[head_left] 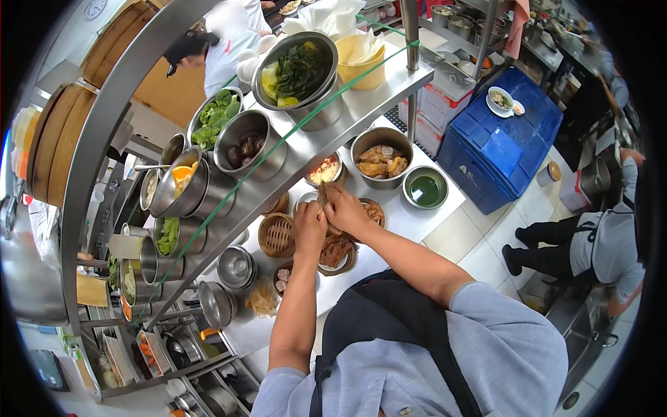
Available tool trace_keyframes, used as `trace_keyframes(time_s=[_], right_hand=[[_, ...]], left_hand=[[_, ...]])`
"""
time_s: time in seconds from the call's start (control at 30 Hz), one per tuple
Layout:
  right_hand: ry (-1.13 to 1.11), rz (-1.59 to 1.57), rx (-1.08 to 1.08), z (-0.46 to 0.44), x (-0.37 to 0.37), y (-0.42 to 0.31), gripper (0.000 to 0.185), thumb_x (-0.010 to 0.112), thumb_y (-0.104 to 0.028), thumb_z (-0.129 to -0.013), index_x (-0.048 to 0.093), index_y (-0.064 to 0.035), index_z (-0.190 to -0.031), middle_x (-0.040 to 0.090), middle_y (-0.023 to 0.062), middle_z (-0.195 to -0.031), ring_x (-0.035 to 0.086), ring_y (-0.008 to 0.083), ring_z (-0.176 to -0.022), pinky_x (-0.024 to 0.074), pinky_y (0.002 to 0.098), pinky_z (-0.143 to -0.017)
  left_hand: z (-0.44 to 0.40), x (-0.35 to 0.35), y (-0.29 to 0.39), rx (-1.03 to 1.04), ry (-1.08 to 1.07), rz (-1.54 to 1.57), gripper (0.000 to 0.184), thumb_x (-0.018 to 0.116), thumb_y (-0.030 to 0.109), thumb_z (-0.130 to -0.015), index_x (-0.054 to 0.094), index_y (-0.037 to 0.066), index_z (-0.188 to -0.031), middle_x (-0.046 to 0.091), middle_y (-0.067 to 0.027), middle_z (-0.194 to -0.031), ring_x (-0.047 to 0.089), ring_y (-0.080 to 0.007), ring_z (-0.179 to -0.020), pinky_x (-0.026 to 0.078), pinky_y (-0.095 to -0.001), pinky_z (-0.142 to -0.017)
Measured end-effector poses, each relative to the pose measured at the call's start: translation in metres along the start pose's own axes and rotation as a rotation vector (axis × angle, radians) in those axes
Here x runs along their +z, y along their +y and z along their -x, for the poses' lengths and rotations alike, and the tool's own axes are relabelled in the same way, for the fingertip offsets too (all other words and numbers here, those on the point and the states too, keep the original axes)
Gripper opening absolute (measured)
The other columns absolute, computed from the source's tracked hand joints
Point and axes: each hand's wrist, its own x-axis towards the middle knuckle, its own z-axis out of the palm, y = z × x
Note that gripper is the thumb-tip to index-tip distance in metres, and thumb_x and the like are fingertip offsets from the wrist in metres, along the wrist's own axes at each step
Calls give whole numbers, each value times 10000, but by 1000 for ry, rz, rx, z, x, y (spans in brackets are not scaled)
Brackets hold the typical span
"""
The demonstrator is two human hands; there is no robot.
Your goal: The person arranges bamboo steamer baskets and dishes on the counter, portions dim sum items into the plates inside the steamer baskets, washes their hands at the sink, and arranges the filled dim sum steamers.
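My left hand point(310, 226) and my right hand point(345, 208) meet above the white worktop, fingers closed in a pinch. A thin brownish piece point(322, 191) shows at their fingertips, too small to name. Just beyond is a bowl of chopped red and pale yellow food point(324, 169). Under my hands and wrists are bamboo steamers, one with reddish-brown food point(336, 250) on a small dish, another partly hidden by my right wrist point(373, 212). Left of my left hand sits a bamboo steamer point(276, 235) with its slatted base showing.
A steel pot of brown pieces point(381, 163) and a bowl of green liquid point(426, 188) stand at right. Overhead, a steel shelf point(361, 104) bears bowls of greens and broccoli point(215, 118). Stacked steel bowls point(236, 267) are at left. A blue bin point(500, 139) and another person point(597, 243) are right.
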Motion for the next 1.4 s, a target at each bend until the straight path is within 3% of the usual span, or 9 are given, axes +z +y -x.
trace_keyframes(time_s=[0.5, 0.8, 0.87, 1.1, 1.17, 1.2, 1.27, 1.3, 1.4], right_hand=[[-32, 192, 63, -14, 15, 30, 82, 622, -44, -809, 645, -27, -886, 675, 250, -977, 662, 481, -855, 530, 580, -773], [-59, 161, 202, -22, 12, 57, 40, 661, -34, -742, 630, -42, -766, 685, 216, -809, 667, 449, -812, 530, 517, -706], [26, 149, 170, -26, 18, 68, 34, 650, -13, -747, 643, -44, -759, 694, 216, -825, 675, 439, -828, 543, 512, -743], [16, 64, 293, -44, 25, 76, 52, 680, -21, -771, 644, -58, -771, 697, 154, -763, 688, 396, -732, 574, 452, -705], [-257, -757, 743, -47, 27, 85, 106, 707, -143, -863, 645, -112, -943, 719, 81, -950, 707, 311, -880, 587, 492, -786], [-263, -757, 743, -48, 23, 82, 106, 707, -143, -863, 645, -112, -943, 719, 81, -950, 707, 311, -880, 587, 492, -786], [-408, -1341, 868, -49, 10, 73, 287, 670, -300, -949, 573, -140, -1166, 625, 70, -1306, 662, 333, -1063, 547, 608, -940], [-579, -1432, 880, -53, 8, 70, 588, 614, -551, -961, 493, -175, -1395, 474, 122, -1516, 532, 382, -1320, 449, 674, -1049], [-719, -1560, 1155, -42, 16, 46, 765, 526, -715, -952, 434, -209, -1519, 489, 114, -1509, 456, 413, -1414, 446, 685, -1055]], left_hand=[[-5, 21, -2, -209, 18, -94, 89, 706, 54, -792, 631, 20, -758, 665, -177, -706, 658, -407, -701, 524, -511, -651], [17, 23, -28, -468, 168, 262, 62, 721, 44, -791, 678, 0, -780, 693, -134, -688, 665, -245, -595, 521, -375, -603], [22, 32, -52, -497, 203, 364, 63, 711, 35, -845, 682, -21, -854, 687, -78, -689, 628, -130, -558, 506, -278, -542], [16, 14, -60, -600, 267, 580, 47, 685, 3, -924, 662, -11, -885, 681, -43, -715, 603, -100, -544, 493, -237, -522], [11, 11, -65, -668, 313, 889, 62, 703, 5, -940, 648, 12, -914, 698, -46, -776, 610, -100, -578, 505, -244, -557], [7, 7, -66, -671, 317, 887, 62, 703, 5, -940, 648, 12, -914, 698, -46, -776, 610, -100, -578, 505, -244, -557], [-5, -4, -65, -700, 290, 1104, 78, 708, -3, -945, 639, 32, -949, 707, -56, -851, 632, -108, -652, 521, -255, -605], [-8, -5, -67, -705, 262, 1192, 89, 706, -11, -947, 640, 43, -967, 702, -57, -906, 647, -122, -713, 532, -263, -636], [-15, -2, -71, -654, 223, 1307, 89, 705, 0, -955, 645, 52, -996, 691, -50, -923, 650, -130, -744, 534, -258, -644]])
